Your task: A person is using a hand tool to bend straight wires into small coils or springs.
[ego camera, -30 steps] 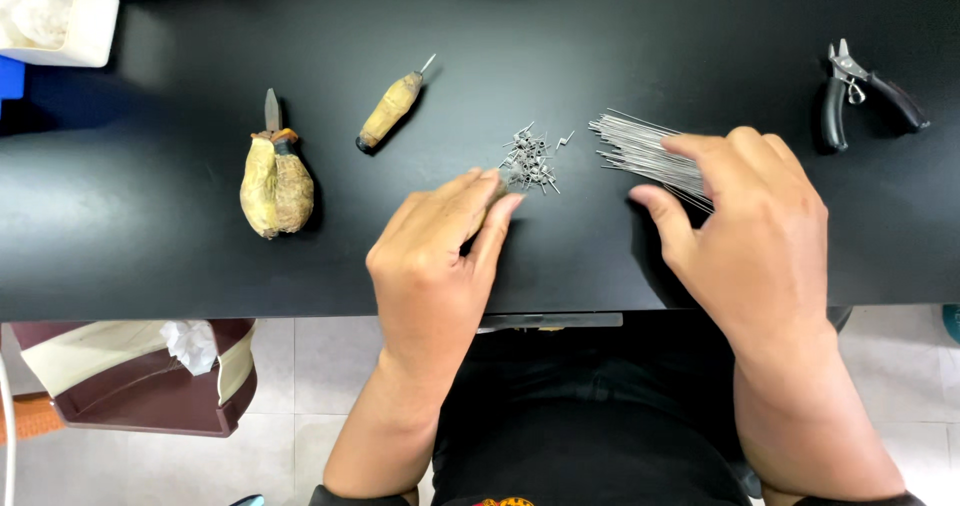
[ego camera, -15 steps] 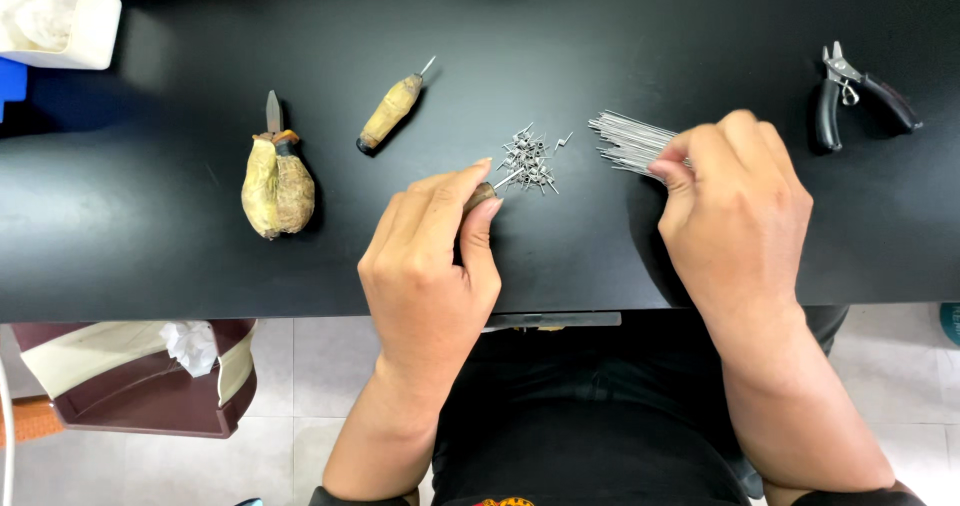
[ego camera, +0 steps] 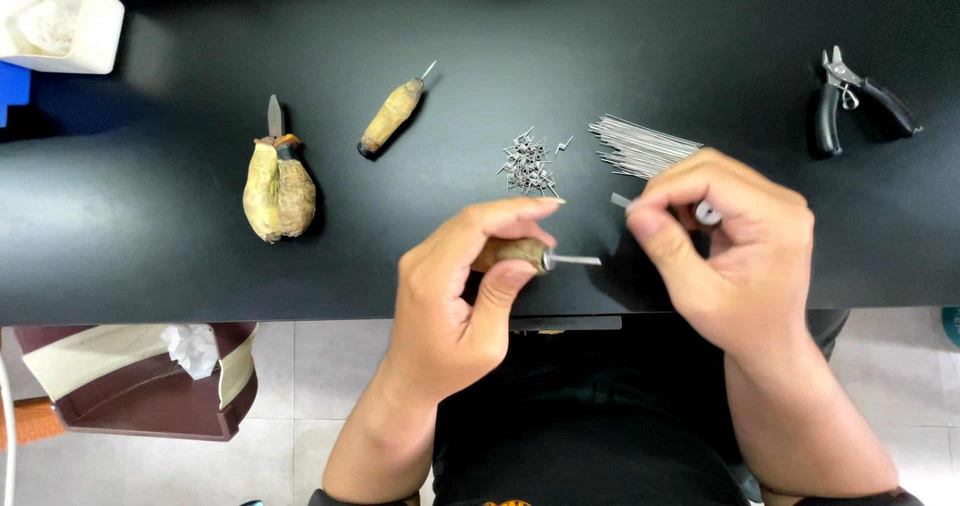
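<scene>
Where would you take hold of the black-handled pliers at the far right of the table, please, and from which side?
Grip the pliers by the two black handles, which splay toward the near edge of the black table, and come from the near right side. The metal jaws point away, and nothing lies around them. The right hand is nearer than the left hand, which holds a wooden-handled tool.

One head-worn camera looks steeply down from close above onto a black table [ego camera: 200,266], the person's lap and floor filling the lower edge.
</scene>
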